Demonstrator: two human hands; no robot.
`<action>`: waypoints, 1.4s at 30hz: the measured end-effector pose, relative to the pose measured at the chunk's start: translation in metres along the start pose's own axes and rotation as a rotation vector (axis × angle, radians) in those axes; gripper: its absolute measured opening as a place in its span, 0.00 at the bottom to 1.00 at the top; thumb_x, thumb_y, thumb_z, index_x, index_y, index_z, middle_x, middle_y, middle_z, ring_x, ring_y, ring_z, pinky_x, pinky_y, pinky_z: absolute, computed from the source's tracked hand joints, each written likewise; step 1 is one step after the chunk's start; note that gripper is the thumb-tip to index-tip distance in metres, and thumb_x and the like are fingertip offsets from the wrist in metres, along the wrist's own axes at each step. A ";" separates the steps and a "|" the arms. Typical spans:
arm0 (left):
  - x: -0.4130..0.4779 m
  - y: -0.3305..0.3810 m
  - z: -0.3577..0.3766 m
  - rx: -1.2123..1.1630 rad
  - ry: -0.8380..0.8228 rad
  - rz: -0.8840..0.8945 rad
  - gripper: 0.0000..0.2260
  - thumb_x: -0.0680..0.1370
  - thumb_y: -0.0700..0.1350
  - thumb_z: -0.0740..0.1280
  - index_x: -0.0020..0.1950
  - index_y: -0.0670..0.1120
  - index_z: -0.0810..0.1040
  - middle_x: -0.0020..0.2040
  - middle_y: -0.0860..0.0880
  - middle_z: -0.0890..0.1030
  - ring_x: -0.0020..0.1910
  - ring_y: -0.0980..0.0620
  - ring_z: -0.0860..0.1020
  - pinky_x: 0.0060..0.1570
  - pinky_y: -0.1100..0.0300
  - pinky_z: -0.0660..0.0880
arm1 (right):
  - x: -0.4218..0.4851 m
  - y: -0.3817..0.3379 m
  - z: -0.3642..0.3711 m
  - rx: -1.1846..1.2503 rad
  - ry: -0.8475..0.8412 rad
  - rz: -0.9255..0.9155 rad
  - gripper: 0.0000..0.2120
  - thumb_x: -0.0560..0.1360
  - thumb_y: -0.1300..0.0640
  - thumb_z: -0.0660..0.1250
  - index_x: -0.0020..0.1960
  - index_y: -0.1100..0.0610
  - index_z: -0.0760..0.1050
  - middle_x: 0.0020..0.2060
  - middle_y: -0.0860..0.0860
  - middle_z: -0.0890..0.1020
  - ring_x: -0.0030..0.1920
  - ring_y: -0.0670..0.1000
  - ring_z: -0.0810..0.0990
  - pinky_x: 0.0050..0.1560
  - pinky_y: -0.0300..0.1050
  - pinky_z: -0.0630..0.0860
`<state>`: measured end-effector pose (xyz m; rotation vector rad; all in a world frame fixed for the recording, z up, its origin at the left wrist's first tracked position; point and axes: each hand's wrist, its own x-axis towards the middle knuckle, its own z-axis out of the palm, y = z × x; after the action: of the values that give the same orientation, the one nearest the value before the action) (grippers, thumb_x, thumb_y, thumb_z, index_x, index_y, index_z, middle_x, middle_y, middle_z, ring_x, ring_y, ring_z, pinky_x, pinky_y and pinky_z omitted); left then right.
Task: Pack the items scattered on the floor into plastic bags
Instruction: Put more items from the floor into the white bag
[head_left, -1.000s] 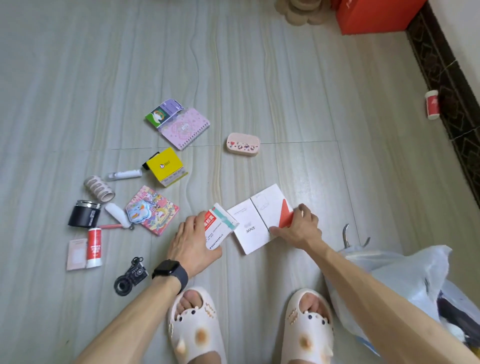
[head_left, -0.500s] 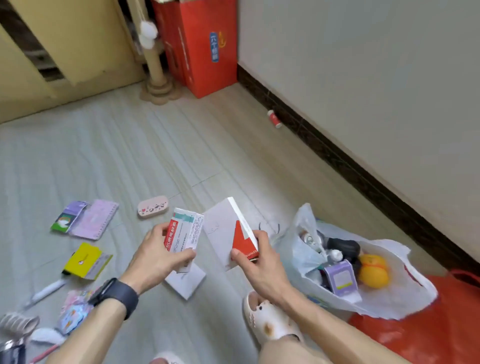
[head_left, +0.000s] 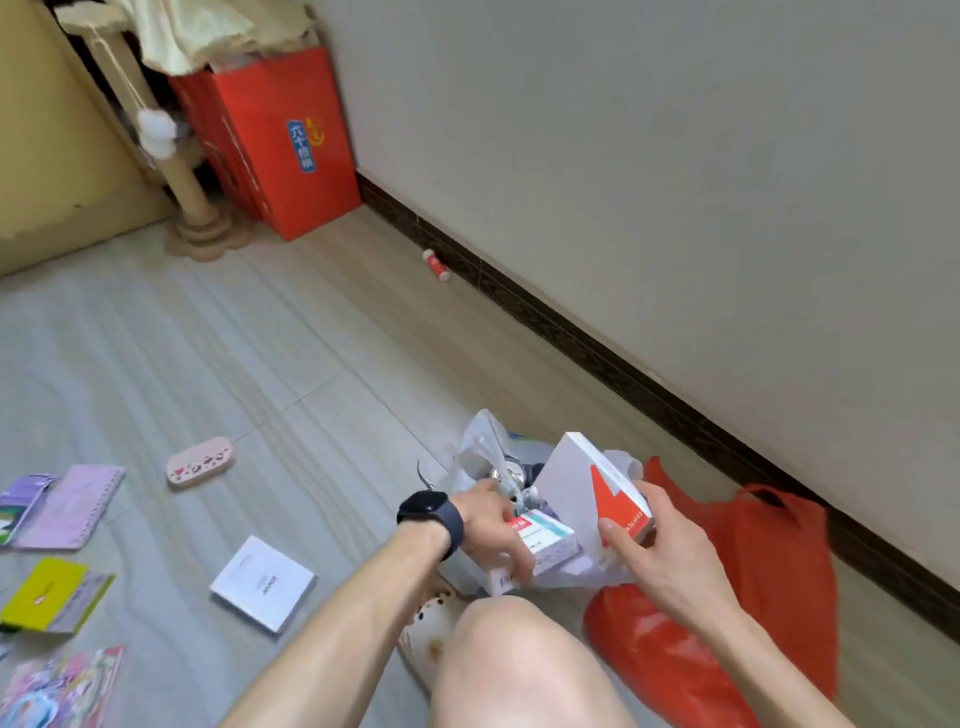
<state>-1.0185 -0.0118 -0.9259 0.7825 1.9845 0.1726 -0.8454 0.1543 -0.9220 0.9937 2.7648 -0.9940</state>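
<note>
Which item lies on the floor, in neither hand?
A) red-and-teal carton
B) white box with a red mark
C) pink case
C: the pink case lies on the floor; the left hand grips the red-and-teal carton and the right hand holds the white box with a red mark.

Left hand (head_left: 488, 525): we hold a small box (head_left: 551, 538) at the white bag (head_left: 475, 441).
Right hand (head_left: 660, 558): we grip a white-and-red box (head_left: 571, 480).

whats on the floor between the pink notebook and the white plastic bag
The pink oval case lies there, apart from both the notebook and the white plastic bag. The rest of that stretch is bare, as the head view shows.
</note>
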 end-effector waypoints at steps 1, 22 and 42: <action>0.008 0.000 0.010 0.074 -0.011 -0.045 0.33 0.53 0.64 0.73 0.54 0.49 0.80 0.61 0.50 0.66 0.48 0.51 0.75 0.39 0.60 0.74 | -0.001 0.003 0.003 -0.034 -0.004 -0.015 0.21 0.75 0.41 0.68 0.65 0.41 0.68 0.49 0.40 0.80 0.51 0.50 0.80 0.49 0.48 0.75; -0.051 -0.020 -0.017 -0.686 0.324 0.121 0.18 0.67 0.46 0.78 0.55 0.52 0.82 0.46 0.53 0.81 0.42 0.63 0.80 0.44 0.69 0.74 | 0.062 -0.062 0.034 -0.245 -0.506 -0.279 0.25 0.75 0.45 0.65 0.72 0.44 0.70 0.64 0.48 0.80 0.59 0.51 0.79 0.54 0.45 0.75; -0.034 -0.051 -0.010 -0.871 0.568 -0.126 0.05 0.72 0.42 0.73 0.39 0.45 0.78 0.34 0.48 0.78 0.32 0.51 0.74 0.32 0.64 0.71 | 0.056 -0.057 0.008 0.432 0.130 -0.018 0.11 0.77 0.50 0.66 0.59 0.47 0.71 0.49 0.45 0.82 0.47 0.40 0.81 0.40 0.32 0.76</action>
<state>-1.0388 -0.0699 -0.9168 0.0260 2.1532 1.1958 -0.9246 0.1471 -0.9102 1.1126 2.7198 -1.6314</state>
